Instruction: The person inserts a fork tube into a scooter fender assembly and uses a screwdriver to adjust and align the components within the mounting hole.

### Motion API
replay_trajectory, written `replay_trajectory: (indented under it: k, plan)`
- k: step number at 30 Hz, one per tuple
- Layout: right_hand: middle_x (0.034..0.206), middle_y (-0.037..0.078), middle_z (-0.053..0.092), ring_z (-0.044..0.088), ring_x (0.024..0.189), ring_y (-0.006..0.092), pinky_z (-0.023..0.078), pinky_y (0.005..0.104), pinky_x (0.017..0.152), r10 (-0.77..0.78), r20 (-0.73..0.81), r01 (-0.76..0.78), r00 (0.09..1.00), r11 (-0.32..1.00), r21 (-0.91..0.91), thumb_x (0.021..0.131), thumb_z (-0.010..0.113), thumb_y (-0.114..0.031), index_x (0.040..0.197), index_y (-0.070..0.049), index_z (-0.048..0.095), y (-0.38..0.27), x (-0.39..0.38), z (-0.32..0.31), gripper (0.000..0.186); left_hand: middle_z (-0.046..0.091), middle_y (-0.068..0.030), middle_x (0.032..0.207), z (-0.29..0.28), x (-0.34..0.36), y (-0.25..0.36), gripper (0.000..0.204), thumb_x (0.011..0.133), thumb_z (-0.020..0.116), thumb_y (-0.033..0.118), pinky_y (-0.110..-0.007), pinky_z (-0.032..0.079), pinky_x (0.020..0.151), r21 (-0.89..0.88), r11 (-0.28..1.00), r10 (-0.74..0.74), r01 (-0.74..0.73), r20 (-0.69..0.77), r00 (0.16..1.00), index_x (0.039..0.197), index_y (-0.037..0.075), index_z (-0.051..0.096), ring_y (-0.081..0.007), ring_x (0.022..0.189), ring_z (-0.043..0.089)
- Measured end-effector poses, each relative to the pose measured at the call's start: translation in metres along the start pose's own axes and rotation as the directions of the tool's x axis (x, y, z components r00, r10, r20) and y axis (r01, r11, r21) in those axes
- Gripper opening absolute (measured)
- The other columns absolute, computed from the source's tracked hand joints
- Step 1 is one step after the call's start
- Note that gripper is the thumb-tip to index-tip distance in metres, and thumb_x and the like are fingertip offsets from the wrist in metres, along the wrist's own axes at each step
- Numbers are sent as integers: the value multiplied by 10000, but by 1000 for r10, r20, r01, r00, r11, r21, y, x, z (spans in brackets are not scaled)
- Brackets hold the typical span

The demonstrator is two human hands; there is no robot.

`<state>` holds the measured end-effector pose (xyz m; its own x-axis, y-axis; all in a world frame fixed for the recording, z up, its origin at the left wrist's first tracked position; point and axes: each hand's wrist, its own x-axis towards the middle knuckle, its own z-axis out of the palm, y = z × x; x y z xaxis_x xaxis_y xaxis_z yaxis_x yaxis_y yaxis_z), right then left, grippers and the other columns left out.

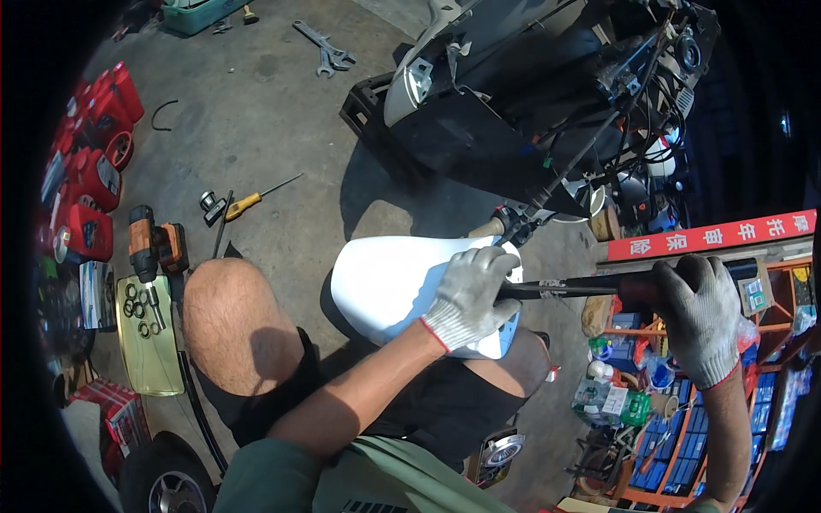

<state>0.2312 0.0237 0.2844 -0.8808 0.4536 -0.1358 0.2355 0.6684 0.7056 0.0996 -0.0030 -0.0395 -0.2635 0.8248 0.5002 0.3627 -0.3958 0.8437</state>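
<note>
A white, curved plastic panel [380,278] lies across my lap, its nearer side shaded bluish. My left hand [469,295], in a grey knitted glove, rests over the panel, fingers curled around the left end of a long black rod [577,287]. Silvery tape wraps part of the rod. At the thicker right end, my right hand [697,312], gloved too, is closed around the rod. The exact kind of tool is unclear, and the rod's left tip is hidden under my left hand.
A partly stripped scooter [487,137] with loose cables stands ahead. On the left are an orange-black power drill [154,244], a yellow screwdriver [248,203], a tray with several rings [154,359], and red bottles [94,184]. Wrenches [323,47] lie farther off; loaded shelves [684,427] stand right.
</note>
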Motion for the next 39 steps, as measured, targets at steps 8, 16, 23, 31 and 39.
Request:
replay_trajectory:
  k: [8,16,23,31,39]
  plan:
    - [977,99,670,657,866,323,534,453,680,-63,29,62,998,998,28,717,872,-137,1091,-95,742,3,17,-4,398,724,-119,1034,9,19,-5,353,775,832,258,-473,520,935,-52,993,113,-105,184,976,1047,38,790,-338,1026,651]
    - [945,128,668,668,812,358,521,453,672,-26,109,9,994,988,154,677,895,-104,1015,-80,708,6,34,-6,387,739,-92,972,11,10,-3,346,783,817,246,-456,552,879,-21,1000,-15,20,199,980,1078,66,814,-307,1028,639]
    - [931,155,678,705,850,372,548,465,728,184,262,-239,947,951,196,685,873,-29,1001,-49,704,-7,31,-22,359,745,-81,955,13,8,-4,335,766,806,205,-446,560,864,-32,999,-19,26,201,979,1074,74,822,-295,1005,643]
    - [952,96,672,663,904,331,541,461,717,-67,156,65,986,998,18,724,816,-101,1056,-110,728,-8,28,-13,344,762,-116,899,13,8,-3,303,753,783,146,-441,578,801,1,999,48,-48,102,994,1038,52,822,-312,969,676]
    - [1007,111,655,677,908,348,554,464,723,28,155,-57,987,981,187,739,862,-185,1057,-108,694,-4,33,-30,367,758,-109,989,16,9,-7,363,832,851,310,-457,531,894,-6,996,89,-89,103,991,1105,74,807,-316,1025,634]
